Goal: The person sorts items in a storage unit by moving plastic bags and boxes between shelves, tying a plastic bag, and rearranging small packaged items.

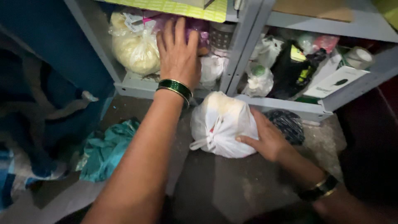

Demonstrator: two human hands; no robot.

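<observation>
— Where are the hands?
— The left hand (179,52) lies spread, holding nothing, among bags on the grey shelf (137,85). The right hand (265,137) cups the knotted white bag (222,124), on the floor just below that shelf.
— Shelved yet?
— Not yet, I judge.

Shelf frame (244,39): painted metal, matt grey, scuffed. White bag (224,124): thin plastic, soft sheen, crinkled. Clear bag (134,45): glossy plastic film over pale grainy contents. Floor (248,186): rough, dull, stained. Teal rag (107,149): matt cloth, creased. Box (336,81): smooth white card. Bangle (176,88): glossy green, gold metal edges.
</observation>
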